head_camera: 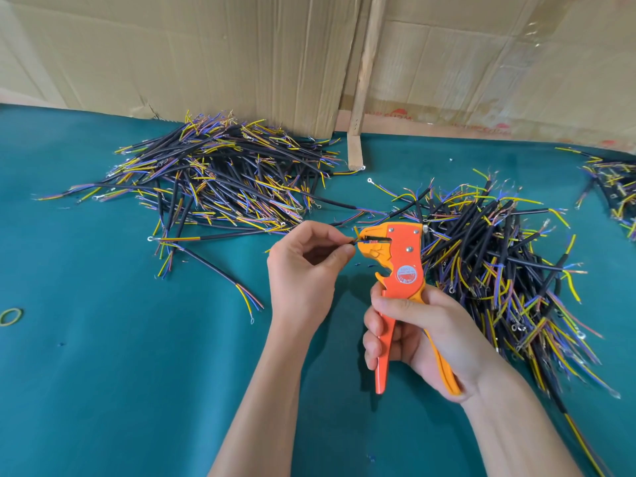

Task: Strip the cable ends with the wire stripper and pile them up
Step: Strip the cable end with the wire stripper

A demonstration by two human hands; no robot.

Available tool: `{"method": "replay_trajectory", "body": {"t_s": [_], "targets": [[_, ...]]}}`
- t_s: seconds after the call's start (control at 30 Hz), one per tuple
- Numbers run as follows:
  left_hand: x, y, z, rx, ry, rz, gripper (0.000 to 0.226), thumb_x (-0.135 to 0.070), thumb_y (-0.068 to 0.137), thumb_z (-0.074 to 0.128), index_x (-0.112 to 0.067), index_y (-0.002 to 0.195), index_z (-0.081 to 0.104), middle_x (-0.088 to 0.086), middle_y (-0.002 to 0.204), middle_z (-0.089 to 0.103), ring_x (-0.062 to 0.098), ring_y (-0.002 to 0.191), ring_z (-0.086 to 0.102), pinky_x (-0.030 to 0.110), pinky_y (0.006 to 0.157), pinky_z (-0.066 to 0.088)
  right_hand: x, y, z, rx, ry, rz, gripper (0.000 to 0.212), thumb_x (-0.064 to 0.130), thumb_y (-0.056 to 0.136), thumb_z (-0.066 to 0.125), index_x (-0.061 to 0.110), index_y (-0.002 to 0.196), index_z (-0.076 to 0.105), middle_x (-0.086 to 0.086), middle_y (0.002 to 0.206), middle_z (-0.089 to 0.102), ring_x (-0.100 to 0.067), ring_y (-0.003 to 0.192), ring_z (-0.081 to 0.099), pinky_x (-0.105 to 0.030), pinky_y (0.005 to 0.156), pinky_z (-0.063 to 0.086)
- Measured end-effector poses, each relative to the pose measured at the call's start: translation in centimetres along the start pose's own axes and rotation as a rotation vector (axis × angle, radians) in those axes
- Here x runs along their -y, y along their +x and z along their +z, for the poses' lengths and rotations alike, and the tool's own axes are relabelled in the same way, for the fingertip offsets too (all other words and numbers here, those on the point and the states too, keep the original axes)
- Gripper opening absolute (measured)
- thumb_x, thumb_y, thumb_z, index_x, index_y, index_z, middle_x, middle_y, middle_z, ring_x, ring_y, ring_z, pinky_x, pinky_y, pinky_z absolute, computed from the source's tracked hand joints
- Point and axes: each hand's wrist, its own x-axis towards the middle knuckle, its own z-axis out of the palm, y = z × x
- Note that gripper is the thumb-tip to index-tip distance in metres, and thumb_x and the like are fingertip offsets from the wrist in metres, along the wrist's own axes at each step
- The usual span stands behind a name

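Gripping orange wire stripper (395, 256), black cable (351, 241) with coloured cores in jaws

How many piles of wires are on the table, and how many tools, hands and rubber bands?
Wire piles: 3 (left pile, right pile, far-right pile)
Wire stripper: 1
Hands: 2 (left hand, right hand)
Rubber band: 1
Total: 7

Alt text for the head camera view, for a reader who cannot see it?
Over a green table, the right hand grips an orange wire stripper while the left hand pinches a cable end into its head. A pile of cables lies behind on the left, another pile on the right, cardboard behind.
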Motion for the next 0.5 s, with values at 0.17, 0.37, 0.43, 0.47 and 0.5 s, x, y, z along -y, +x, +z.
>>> {"method": "replay_trajectory", "body": {"t_s": [0.17, 0.37, 0.43, 0.47, 0.5], "targets": [[-0.06, 0.00, -0.08, 0.009, -0.020, -0.006, 0.027, 0.004, 0.079, 0.079, -0.021, 0.076, 0.069, -0.001, 0.079, 0.076, 0.012, 0.069, 0.068, 0.030, 0.070, 0.056, -0.02, -0.01, -0.04, 0.003, 0.003, 0.002, 0.014, 0.010, 0.081, 0.073, 0.006, 0.089, 0.063, -0.019, 0.073, 0.053, -0.034, 0.059, 0.055, -0.044, 0.057, 0.054], [0.04, -0.01, -0.04, 0.025, -0.030, -0.008, 0.023, 0.000, 0.079, 0.079, -0.020, 0.076, 0.069, -0.001, 0.079, 0.076, 0.014, 0.068, 0.067, 0.033, 0.070, 0.055, -0.06, -0.07, -0.15, 0.000, 0.000, -0.005, 0.015, 0.008, 0.080, 0.074, 0.007, 0.089, 0.061, -0.017, 0.069, 0.049, -0.031, 0.055, 0.051, -0.042, 0.054, 0.051], [0.08, -0.02, -0.06, 0.031, -0.029, -0.009, 0.022, -0.002, 0.078, 0.079, -0.021, 0.076, 0.069, 0.000, 0.079, 0.076, 0.015, 0.068, 0.066, 0.035, 0.070, 0.055, -0.11, -0.08, -0.17, -0.001, 0.006, -0.004, 0.015, 0.007, 0.080, 0.074, 0.008, 0.088, 0.060, -0.016, 0.068, 0.048, -0.030, 0.054, 0.049, -0.041, 0.053, 0.050], [0.10, -0.02, -0.07, 0.032, -0.030, -0.009, 0.022, -0.001, 0.079, 0.079, -0.021, 0.076, 0.069, 0.000, 0.079, 0.076, 0.015, 0.068, 0.066, 0.037, 0.071, 0.056, -0.12, -0.07, -0.18, -0.002, 0.008, -0.003, 0.016, 0.007, 0.080, 0.074, 0.008, 0.088, 0.060, -0.016, 0.068, 0.047, -0.030, 0.054, 0.049, -0.041, 0.053, 0.049], [0.13, -0.03, -0.07, 0.032, -0.031, -0.009, 0.022, -0.001, 0.079, 0.079, -0.020, 0.076, 0.068, 0.001, 0.079, 0.076, 0.016, 0.068, 0.066, 0.038, 0.071, 0.056, -0.14, -0.05, -0.19, -0.002, 0.010, -0.001, 0.016, 0.007, 0.080, 0.074, 0.008, 0.088, 0.060, -0.016, 0.068, 0.047, -0.030, 0.054, 0.048, -0.041, 0.053, 0.049]]}}
